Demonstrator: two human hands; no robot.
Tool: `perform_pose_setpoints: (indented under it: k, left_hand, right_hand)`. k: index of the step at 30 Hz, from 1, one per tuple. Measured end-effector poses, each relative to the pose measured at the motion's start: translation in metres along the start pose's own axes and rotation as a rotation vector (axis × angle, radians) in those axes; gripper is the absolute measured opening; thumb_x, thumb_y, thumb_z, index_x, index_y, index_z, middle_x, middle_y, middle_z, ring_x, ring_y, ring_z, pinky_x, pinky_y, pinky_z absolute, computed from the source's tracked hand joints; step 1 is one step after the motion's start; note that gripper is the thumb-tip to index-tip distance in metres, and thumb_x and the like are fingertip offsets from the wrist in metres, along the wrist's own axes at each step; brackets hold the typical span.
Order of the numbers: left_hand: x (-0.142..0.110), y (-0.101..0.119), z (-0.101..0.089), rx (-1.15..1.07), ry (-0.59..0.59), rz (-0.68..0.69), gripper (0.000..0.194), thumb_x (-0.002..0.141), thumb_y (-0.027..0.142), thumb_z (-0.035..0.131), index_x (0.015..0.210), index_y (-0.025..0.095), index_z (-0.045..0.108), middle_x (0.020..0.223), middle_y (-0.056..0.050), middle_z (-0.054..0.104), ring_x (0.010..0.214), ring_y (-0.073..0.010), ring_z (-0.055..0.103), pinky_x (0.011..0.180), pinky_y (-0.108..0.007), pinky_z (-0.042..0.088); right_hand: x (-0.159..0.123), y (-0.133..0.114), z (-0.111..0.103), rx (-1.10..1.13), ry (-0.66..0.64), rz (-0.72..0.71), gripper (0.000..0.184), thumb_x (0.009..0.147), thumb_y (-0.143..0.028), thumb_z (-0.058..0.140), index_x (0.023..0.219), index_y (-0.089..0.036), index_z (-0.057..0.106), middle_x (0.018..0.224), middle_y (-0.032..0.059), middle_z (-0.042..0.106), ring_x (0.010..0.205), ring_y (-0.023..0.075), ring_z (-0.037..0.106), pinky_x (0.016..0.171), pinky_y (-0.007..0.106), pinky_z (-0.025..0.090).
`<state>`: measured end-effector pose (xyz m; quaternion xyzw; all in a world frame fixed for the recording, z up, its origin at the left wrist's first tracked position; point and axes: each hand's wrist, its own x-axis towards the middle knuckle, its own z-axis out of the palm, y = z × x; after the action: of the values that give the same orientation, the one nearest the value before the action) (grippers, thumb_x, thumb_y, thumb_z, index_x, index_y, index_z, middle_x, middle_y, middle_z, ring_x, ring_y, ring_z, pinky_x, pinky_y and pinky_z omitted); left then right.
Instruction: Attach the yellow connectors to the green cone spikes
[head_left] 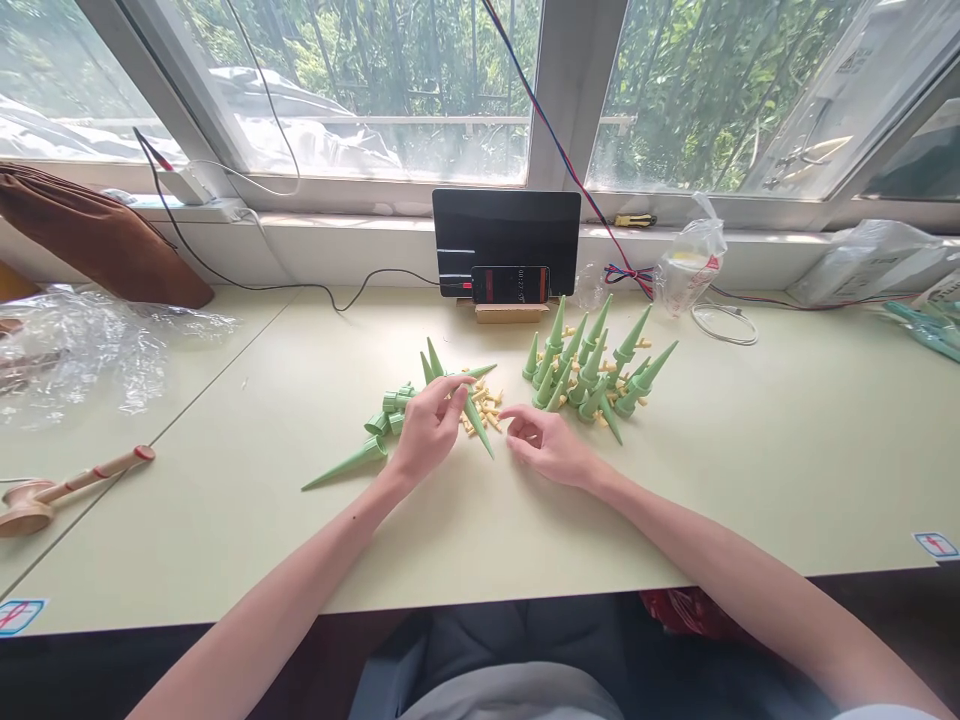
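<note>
Pale table [187,510] before a window [375,60]. Left hand [429,428] pinches a green plastic spike [478,425], left of the right hand [546,445]; long axis runs far-left to near-right, tip just beside the right hand. Its fingers curl near yellow pegs [490,402]; can't tell if holding one.

From here I see a pale desk [247,540] — a cardboard stand [512,314] by its back edge, two groups of green cones [592,367] and yellow pegs [489,402] before it, a wooden piece [90,477] toward the left.
</note>
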<state>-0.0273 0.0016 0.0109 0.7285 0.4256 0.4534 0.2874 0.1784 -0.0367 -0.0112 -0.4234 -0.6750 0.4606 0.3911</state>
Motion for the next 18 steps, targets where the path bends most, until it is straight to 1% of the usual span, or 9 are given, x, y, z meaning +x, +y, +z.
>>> perform_pose_setpoints:
  k: [2, 4, 7, 11, 14, 18]
  left_hand:
    - [-0.0003, 0.0008, 0.0007, 0.047, -0.02, 0.001, 0.026, 0.098, 0.039, 0.051, 0.104, 0.018, 0.066, 0.057, 0.005, 0.045, 0.042, -0.0068, 0.034, 0.041, -0.021, 0.027]
    - [-0.0008, 0.0015, 0.0014, 0.098, -0.054, 0.006, 0.024, 0.097, 0.038, 0.051, 0.1, 0.018, 0.065, 0.059, 0.004, 0.048, 0.043, -0.0073, 0.035, 0.042, -0.021, 0.027]
    - [-0.0018, 0.0003, 0.0025, 0.168, -0.108, 0.036, 0.023, 0.098, 0.036, 0.05, 0.097, 0.017, 0.064, 0.065, 0.002, 0.056, 0.047, -0.0089, 0.042, 0.045, -0.022, 0.031]
    - [-0.0037, -0.0038, 0.0036, 0.224, -0.15, 0.085, 0.024, 0.097, 0.035, 0.05, 0.098, 0.016, 0.065, 0.074, -0.001, 0.064, 0.054, -0.0107, 0.05, 0.052, -0.023, 0.039]
    - [-0.0057, -0.0039, 0.0038, 0.195, -0.194, 0.1, 0.023, 0.097, 0.035, 0.051, 0.098, 0.017, 0.066, 0.077, -0.001, 0.065, 0.057, -0.011, 0.052, 0.056, -0.023, 0.042]
    - [-0.0081, 0.0007, 0.0041, 0.114, -0.315, 0.076, 0.027, 0.099, 0.035, 0.047, 0.089, 0.017, 0.064, 0.074, -0.001, 0.062, 0.061, -0.0114, 0.054, 0.055, -0.021, 0.043]
  right_hand:
    - [0.0006, 0.0012, -0.0001, -0.071, 0.061, -0.005, 0.025, 0.086, -0.024, 0.057, 0.109, -0.017, 0.063, 0.078, 0.0009, 0.059, 0.065, 0.0127, 0.051, 0.061, 0.027, 0.045]
    - [0.001, 0.0018, -0.0007, -0.119, 0.092, -0.02, 0.023, 0.087, -0.023, 0.055, 0.107, -0.017, 0.064, 0.078, 0.0019, 0.06, 0.067, 0.0135, 0.052, 0.062, 0.028, 0.046]
    - [0.0013, 0.0027, -0.0015, -0.152, 0.104, -0.042, 0.022, 0.089, -0.023, 0.054, 0.107, -0.017, 0.064, 0.08, 0.003, 0.061, 0.068, 0.0142, 0.053, 0.064, 0.028, 0.047]
    - [0.0024, 0.0053, -0.0019, -0.175, 0.122, -0.064, 0.021, 0.09, -0.025, 0.053, 0.105, -0.017, 0.065, 0.081, 0.0039, 0.062, 0.068, 0.0149, 0.055, 0.064, 0.029, 0.048]
    - [0.0036, 0.0071, -0.0021, -0.177, 0.124, -0.068, 0.02, 0.093, -0.028, 0.052, 0.103, -0.017, 0.066, 0.08, 0.0042, 0.063, 0.071, 0.0159, 0.057, 0.065, 0.029, 0.048]
    - [0.0039, 0.0074, -0.0018, -0.184, 0.127, -0.071, 0.021, 0.094, -0.03, 0.052, 0.102, -0.017, 0.066, 0.081, 0.0048, 0.066, 0.075, 0.0174, 0.061, 0.066, 0.029, 0.049]
